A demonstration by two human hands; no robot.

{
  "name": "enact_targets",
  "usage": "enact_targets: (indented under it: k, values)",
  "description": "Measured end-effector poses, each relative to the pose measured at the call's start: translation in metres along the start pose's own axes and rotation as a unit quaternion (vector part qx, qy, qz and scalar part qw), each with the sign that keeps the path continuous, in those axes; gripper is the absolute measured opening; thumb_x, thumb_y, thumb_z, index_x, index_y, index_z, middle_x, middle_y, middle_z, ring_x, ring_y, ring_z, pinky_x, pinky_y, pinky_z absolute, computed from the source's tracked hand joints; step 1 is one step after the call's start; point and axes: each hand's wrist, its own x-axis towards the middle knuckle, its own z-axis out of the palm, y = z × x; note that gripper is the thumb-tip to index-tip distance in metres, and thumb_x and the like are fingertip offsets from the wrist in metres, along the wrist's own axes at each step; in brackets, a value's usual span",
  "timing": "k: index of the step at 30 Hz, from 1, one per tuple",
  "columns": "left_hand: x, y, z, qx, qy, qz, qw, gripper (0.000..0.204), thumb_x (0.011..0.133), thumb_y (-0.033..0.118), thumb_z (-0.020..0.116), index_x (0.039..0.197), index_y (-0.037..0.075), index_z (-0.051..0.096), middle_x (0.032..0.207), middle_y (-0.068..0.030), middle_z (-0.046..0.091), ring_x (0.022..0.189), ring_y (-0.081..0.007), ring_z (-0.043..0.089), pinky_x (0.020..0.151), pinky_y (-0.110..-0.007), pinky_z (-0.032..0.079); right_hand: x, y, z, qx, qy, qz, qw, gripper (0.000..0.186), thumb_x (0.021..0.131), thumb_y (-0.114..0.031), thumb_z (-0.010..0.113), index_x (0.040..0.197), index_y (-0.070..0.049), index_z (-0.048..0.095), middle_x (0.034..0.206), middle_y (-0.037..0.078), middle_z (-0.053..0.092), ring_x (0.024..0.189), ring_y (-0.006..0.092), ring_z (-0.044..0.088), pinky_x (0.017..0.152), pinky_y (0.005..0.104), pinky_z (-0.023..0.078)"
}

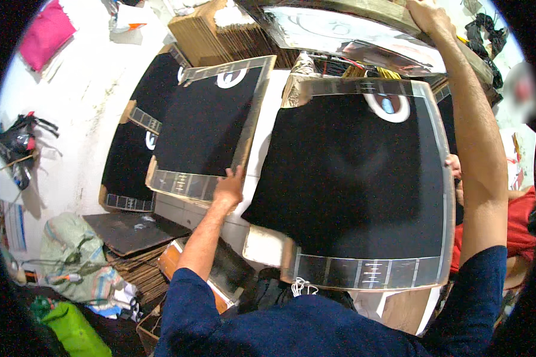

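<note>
My right hand [433, 21] reaches to the top right, its fingers wrapped over the wooden bar of a screen-printing frame [393, 13]. The frame stands tilted at the far side, with a smeared whitish mesh. My left hand [228, 187] rests with fingers apart on the near right corner of a board with black fabric [205, 122]. Directly before me lies a larger black fabric piece [351, 178] on a board with clear, marked strips along its edges. Near its far edge is a white ring print [387, 108] with a light-blue patch inside.
More black fabric boards [128, 172] overlap at left. Stacked brown boards [220, 38] stand at the back. Another person's hand [454, 166] touches the large board's right edge; a red garment [524, 223] shows beside it. A pale sack [71, 256] and green cloth [77, 327] lie lower left.
</note>
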Motion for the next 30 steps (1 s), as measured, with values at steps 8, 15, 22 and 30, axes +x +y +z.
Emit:
enact_targets:
  k: [8, 15, 22, 30]
  values:
    - [-0.104, 0.183, 0.001, 0.061, 0.162, 0.156, 0.973, 0.100, 0.074, 0.024, 0.074, 0.155, -0.012, 0.029, 0.129, -0.0514, 0.053, 0.078, -0.0459, 0.075, 0.075, -0.050, 0.063, -0.019, -0.008, 0.001, 0.023, -0.010, 0.004, 1.000, 0.072, 0.100, -0.063, 0.040, 0.119, -0.003, 0.074, 0.122, 0.026, 0.071, 0.118, 0.0414, 0.068, 0.101, 0.0485, 0.052]
    - [-0.239, 0.333, 0.041, -0.133, -0.014, 0.311, 0.941, 0.074, 0.088, 0.039, 0.069, 0.151, 0.004, 0.049, 0.141, -0.0277, 0.059, 0.098, -0.0455, 0.073, 0.071, -0.056, 0.061, 0.002, 0.001, -0.011, 0.038, -0.029, 0.015, 0.999, 0.063, 0.096, -0.058, 0.048, 0.116, -0.005, 0.076, 0.123, 0.025, 0.071, 0.120, 0.0419, 0.066, 0.104, 0.0486, 0.051]
    - [-0.179, 0.088, 0.112, -0.156, 0.323, 0.109, 0.927, 0.062, 0.077, 0.040, 0.080, 0.129, 0.010, 0.066, 0.144, -0.0217, 0.052, 0.136, -0.0395, 0.046, 0.110, -0.058, 0.036, 0.003, 0.000, -0.017, 0.012, -0.015, 0.017, 1.000, 0.058, 0.091, -0.053, 0.055, 0.121, -0.006, 0.074, 0.128, 0.025, 0.069, 0.122, 0.0424, 0.065, 0.104, 0.0494, 0.050]
    - [-0.158, -0.068, 0.116, -0.223, 0.370, -0.323, 0.842, 0.069, 0.090, 0.066, 0.067, 0.093, -0.003, 0.070, 0.087, -0.0269, 0.073, 0.089, -0.0499, 0.070, 0.079, -0.056, 0.053, 0.000, -0.004, -0.018, -0.007, -0.028, 0.046, 0.999, 0.053, 0.092, -0.056, 0.055, 0.129, -0.023, 0.074, 0.133, 0.018, 0.069, 0.125, 0.0387, 0.064, 0.108, 0.0472, 0.048]
